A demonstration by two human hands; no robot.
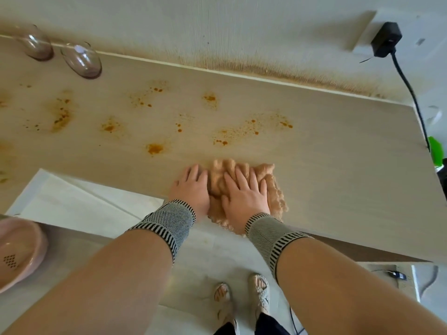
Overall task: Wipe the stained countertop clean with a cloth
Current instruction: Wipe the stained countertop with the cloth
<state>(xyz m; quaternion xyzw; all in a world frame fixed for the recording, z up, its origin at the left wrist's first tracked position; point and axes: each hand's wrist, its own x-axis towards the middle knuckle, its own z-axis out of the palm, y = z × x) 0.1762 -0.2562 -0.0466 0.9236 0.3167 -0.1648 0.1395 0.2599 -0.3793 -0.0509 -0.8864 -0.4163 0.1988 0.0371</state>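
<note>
A crumpled tan cloth (271, 187) lies on the pale wood-grain countertop (338, 165) near its front edge. My right hand (244, 194) presses flat on the cloth with fingers spread. Beside it, my left hand (193, 187) rests flat with its fingers at the cloth's left edge and partly on the bare counter. Orange-brown stains (154, 148) are scattered over the countertop beyond and to the left of the cloth, with a speckled patch (251, 129) just past my fingertips. Both wrists wear striped knit bands.
Two clear glasses (82, 60) stand at the counter's back left by the wall. A black plug and cable (387, 39) hang at the right end, above a green object (436, 151). A pink basin (19, 250) sits at lower left. The wall base is stained brown.
</note>
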